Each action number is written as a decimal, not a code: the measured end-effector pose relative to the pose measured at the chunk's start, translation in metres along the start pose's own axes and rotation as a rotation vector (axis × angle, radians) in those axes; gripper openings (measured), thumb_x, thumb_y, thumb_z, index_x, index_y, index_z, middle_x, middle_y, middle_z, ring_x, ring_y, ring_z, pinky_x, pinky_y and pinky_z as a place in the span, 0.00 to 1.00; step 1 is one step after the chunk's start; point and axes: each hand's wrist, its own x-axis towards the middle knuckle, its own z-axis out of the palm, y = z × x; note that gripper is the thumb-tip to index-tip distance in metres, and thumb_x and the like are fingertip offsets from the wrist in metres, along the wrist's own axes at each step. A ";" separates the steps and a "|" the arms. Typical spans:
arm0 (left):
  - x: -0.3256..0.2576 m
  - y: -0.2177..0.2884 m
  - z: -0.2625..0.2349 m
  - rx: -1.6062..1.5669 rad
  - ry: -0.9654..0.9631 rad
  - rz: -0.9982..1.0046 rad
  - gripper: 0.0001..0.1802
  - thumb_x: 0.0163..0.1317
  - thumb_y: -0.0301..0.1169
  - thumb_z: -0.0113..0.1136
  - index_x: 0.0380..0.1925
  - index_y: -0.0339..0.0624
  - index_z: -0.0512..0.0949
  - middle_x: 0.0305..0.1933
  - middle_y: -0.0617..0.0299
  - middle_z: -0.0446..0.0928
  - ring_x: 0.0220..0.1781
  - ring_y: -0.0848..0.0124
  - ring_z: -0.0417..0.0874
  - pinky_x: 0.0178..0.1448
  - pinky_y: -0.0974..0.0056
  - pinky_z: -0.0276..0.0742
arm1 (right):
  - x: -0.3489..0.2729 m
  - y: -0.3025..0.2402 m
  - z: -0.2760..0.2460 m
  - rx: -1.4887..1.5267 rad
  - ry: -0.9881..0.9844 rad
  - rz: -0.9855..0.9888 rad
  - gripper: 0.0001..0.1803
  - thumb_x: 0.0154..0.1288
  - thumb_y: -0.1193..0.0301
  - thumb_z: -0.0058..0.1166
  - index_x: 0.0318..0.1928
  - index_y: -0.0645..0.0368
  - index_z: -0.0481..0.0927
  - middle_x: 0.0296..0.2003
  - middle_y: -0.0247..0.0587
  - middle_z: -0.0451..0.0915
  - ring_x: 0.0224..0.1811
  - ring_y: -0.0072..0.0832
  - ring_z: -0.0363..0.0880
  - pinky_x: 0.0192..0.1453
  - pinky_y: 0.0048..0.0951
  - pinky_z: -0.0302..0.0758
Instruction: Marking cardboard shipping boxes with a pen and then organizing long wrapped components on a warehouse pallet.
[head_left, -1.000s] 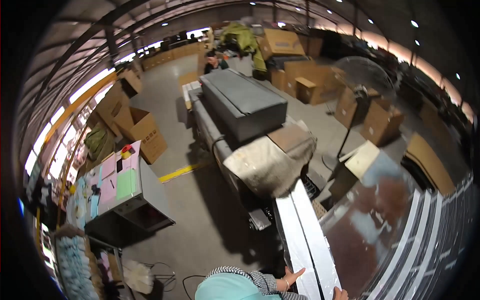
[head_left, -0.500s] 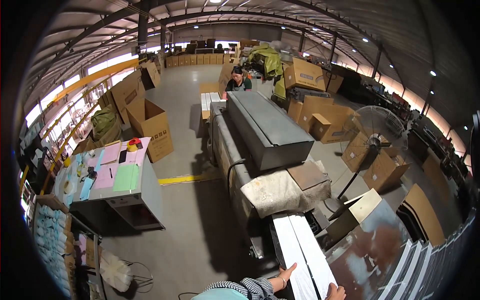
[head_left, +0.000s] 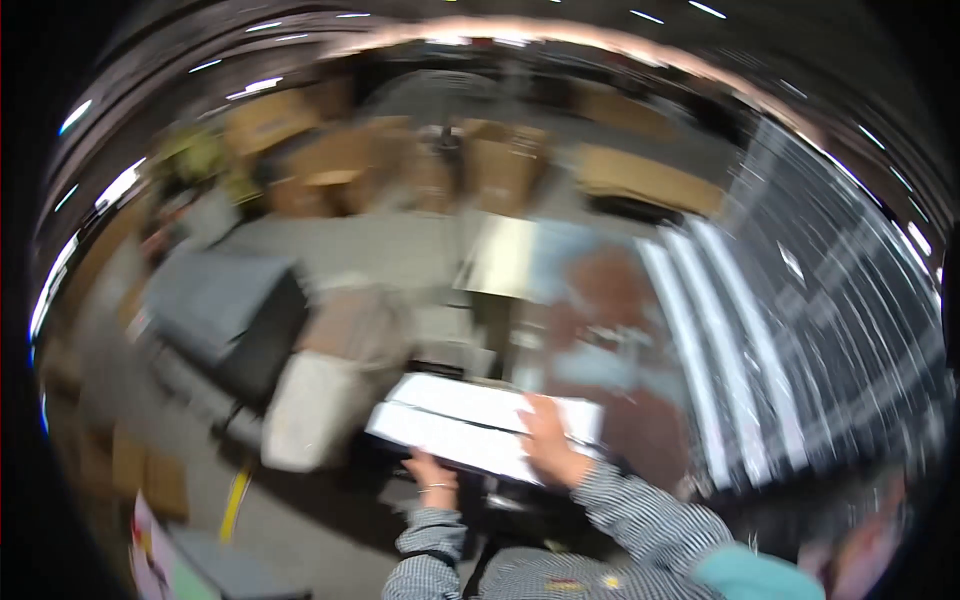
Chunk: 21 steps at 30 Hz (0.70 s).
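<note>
The strips [head_left: 460, 437] are white, the sleeves [head_left: 645, 515] patterned black-and-white, the tabletop [head_left: 608, 365] blotched rust-brown and pale blue.

Readable text: none
Grey garment [head_left: 525, 572]: small red and yellow marks [head_left: 611, 581], too blurred to read
Cardboard boxes [head_left: 505, 170]: blurred, no print legible

Two strips [head_left: 435, 433] lay side by side before the person. The cloth [head_left: 305, 410] lay to their left, the machine housing [head_left: 210, 300] farther left. A worktop [head_left: 605, 365] stood right, long lengths [head_left: 800, 320] beyond it; cartons [head_left: 335, 165] stood behind.
</note>
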 end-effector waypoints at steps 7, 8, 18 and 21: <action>-0.065 -0.115 0.003 0.046 -0.080 -0.512 0.27 0.70 0.63 0.47 0.40 0.52 0.76 0.34 0.60 0.79 0.36 0.59 0.81 0.39 0.54 0.81 | -0.082 0.022 -0.099 -0.214 0.064 0.133 0.27 0.53 0.65 0.62 0.55 0.61 0.80 0.58 0.53 0.77 0.59 0.49 0.74 0.62 0.51 0.71; -0.065 -0.123 -0.035 -0.115 -0.350 -0.619 0.24 0.74 0.56 0.46 0.42 0.47 0.76 0.41 0.56 0.81 0.45 0.57 0.83 0.44 0.50 0.83 | -0.102 0.033 -0.122 -0.146 -0.013 0.277 0.29 0.51 0.65 0.64 0.55 0.61 0.79 0.57 0.53 0.76 0.59 0.50 0.74 0.62 0.52 0.71; -0.142 -0.187 -0.039 0.425 -0.086 -0.558 0.21 0.71 0.51 0.53 0.57 0.57 0.77 0.52 0.68 0.85 0.45 0.73 0.86 0.45 0.62 0.76 | -0.398 0.260 -0.386 -1.190 -0.145 0.380 0.37 0.63 0.46 0.59 0.60 0.63 0.74 0.46 0.58 0.79 0.45 0.53 0.79 0.51 0.54 0.77; -0.156 -0.179 -0.048 0.282 -0.045 -0.450 0.20 0.72 0.50 0.52 0.57 0.57 0.78 0.54 0.68 0.84 0.49 0.72 0.86 0.49 0.60 0.77 | -0.396 0.298 -0.372 -1.244 -0.178 0.372 0.50 0.59 0.31 0.52 0.69 0.57 0.68 0.62 0.57 0.71 0.61 0.57 0.70 0.57 0.60 0.75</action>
